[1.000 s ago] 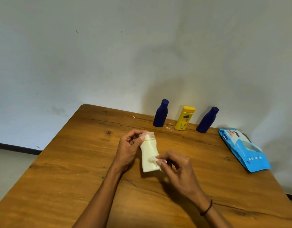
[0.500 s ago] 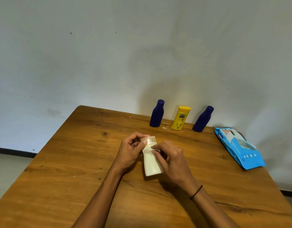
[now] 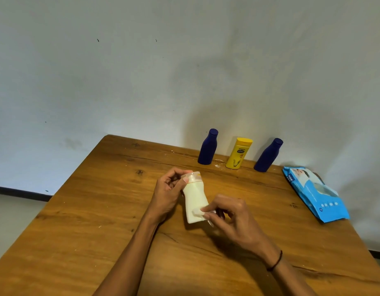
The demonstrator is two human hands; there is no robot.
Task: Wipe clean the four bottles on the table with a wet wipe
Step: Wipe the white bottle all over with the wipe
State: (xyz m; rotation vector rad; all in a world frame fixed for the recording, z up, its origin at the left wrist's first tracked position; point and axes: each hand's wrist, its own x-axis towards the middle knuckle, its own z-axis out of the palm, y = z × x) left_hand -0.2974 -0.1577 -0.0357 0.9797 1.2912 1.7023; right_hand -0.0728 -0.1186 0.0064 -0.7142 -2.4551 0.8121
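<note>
A cream bottle (image 3: pixel 194 197) with a clear cap stands tilted on the wooden table (image 3: pixel 99 210), near its middle. My left hand (image 3: pixel 168 193) grips it at the cap and neck. My right hand (image 3: pixel 229 216) pinches a small white wet wipe (image 3: pixel 198 212) and presses it against the lower part of the bottle. At the back edge stand two dark blue bottles (image 3: pixel 207 147) (image 3: pixel 268 155) with a yellow bottle (image 3: pixel 238 153) between them.
A blue pack of wet wipes (image 3: pixel 315 195) lies at the table's right side. A pale wall rises right behind the row of bottles. The table's left edge drops to a grey floor.
My right hand slid the wipe from the bottle's neck down to its lower body. My left hand kept its hold at the cap.
</note>
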